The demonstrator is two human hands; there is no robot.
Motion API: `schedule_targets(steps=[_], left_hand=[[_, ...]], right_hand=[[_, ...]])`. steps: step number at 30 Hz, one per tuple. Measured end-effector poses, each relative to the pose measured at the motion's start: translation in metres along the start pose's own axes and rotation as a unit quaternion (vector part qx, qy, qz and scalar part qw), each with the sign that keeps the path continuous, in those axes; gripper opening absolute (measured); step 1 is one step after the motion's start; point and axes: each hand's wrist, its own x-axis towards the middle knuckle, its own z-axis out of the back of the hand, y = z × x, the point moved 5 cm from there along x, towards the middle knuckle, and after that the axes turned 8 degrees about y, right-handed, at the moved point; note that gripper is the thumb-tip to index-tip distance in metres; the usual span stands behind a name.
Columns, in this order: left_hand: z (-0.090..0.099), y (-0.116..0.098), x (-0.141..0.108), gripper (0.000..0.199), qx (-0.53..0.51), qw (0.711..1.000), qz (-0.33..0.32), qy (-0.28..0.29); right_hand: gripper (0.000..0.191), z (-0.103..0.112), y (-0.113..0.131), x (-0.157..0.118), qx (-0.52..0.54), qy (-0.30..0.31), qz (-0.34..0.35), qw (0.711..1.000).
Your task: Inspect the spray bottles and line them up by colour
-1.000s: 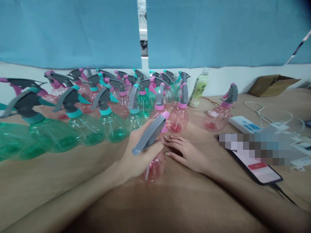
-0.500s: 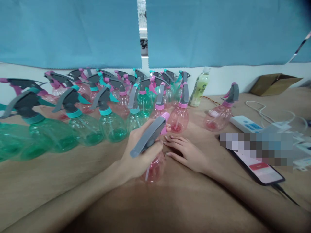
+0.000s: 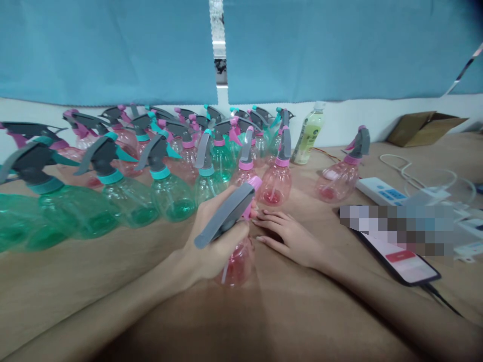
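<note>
My left hand (image 3: 217,251) is closed around the neck of a pink spray bottle (image 3: 236,269) with a grey and pink trigger head. Its clear pink body tilts slightly, and a little liquid shows inside. Just right of it my right hand (image 3: 290,239) lies palm down on the table (image 3: 302,311), fingers spread and nothing held. Beyond the hands stands another pink spray bottle (image 3: 276,183). A green spray bottle (image 3: 173,196) with a teal collar stands to the left, in a row with several others.
Many more spray bottles crowd the back left. A drink bottle (image 3: 309,136) stands near the wall, with a single pink spray bottle (image 3: 338,181) to its right. A phone (image 3: 400,256), a white power strip (image 3: 381,192), cables and a cardboard box (image 3: 424,128) occupy the right side.
The trigger looks drawn closer to the neck under my left fingers. The held bottle has shifted slightly left and down. My right hand stays almost still.
</note>
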Motion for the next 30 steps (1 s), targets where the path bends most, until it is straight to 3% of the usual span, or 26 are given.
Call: schedule_targets(steps=[12, 30], left_hand=[[-0.004, 0.010, -0.003, 0.010, 0.032, 0.999, 0.040, -0.001], [-0.005, 0.010, -0.003, 0.013, 0.023, 1.000, 0.006, -0.010]], right_hand=[[0.043, -0.002, 0.000, 0.000, -0.016, -0.010, 0.002, 1.000], [0.043, -0.002, -0.001, 0.000, -0.011, -0.012, 0.000, 1.000]])
